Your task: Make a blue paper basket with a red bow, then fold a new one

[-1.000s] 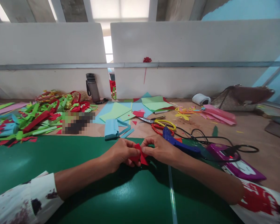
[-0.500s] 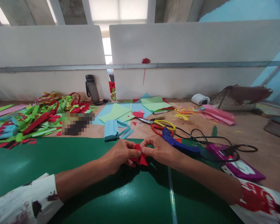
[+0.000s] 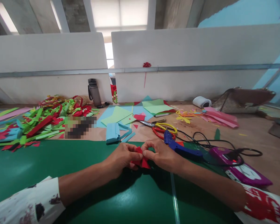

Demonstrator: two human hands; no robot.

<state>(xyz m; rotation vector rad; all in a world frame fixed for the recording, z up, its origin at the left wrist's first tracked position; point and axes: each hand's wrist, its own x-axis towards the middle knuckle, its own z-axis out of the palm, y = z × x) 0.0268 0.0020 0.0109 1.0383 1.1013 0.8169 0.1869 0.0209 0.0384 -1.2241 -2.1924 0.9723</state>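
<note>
Between my two hands, just above the green table surface, is a small red paper cutout (image 3: 144, 163) with pointed petal-like parts. My left hand (image 3: 124, 156) pinches its left side between thumb and fingers. My right hand (image 3: 159, 153) is closed in a pinch at its upper right, thumb and index finger pressed on the paper. The fingers cover much of the cutout. Right behind my right hand lies a blue glue gun (image 3: 182, 148), and a folded light blue paper piece (image 3: 112, 132) sits behind my left hand.
Scissors (image 3: 164, 128) with yellow and red handles lie beyond the glue gun. A purple power strip (image 3: 245, 169) with black cables is at right. Heaped paper strips (image 3: 44, 119) fill the left back, near a grey bottle (image 3: 94, 93). A clear glue stick (image 3: 174, 196) rests on the green surface (image 3: 102, 199).
The whole view has shifted slightly, with things appearing a little lower and further right. Both hands keep their pinch on the red paper cutout, which is turned slightly.
</note>
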